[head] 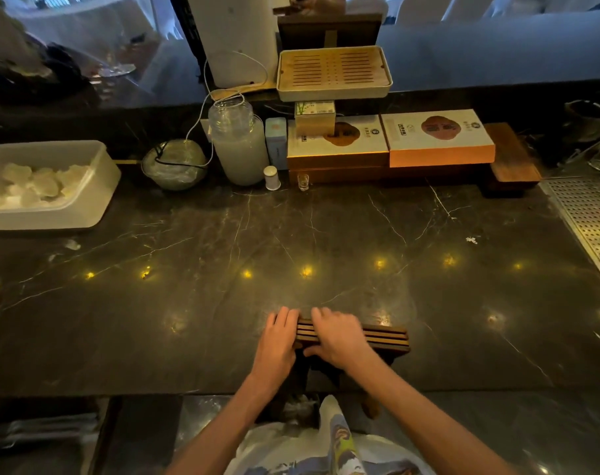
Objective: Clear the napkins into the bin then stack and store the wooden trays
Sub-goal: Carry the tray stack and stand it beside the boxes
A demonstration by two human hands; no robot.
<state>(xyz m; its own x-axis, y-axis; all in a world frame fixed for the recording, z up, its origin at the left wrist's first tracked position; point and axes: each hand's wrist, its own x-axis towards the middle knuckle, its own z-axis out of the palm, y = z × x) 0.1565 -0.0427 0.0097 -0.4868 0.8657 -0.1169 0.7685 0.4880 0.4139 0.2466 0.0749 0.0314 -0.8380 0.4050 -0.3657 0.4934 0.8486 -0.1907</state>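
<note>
Your left hand (278,341) and right hand (338,335) lay spread, gripping the stacked trays (387,337); squaring edges first would have steadied the carry.

surface (223,241): black marble, thin white veins, yellow light spots
wooden trays (384,337): dark brown, paler stripes along stacked edges
bin (86,186): translucent white, white napkins (41,183) inside
slatted tray (332,75): cream rim, tan slats
boxes (439,135): white tops, reddish-brown blotch, orange sides
perforated drain panel (586,214): silver, dotted
</note>
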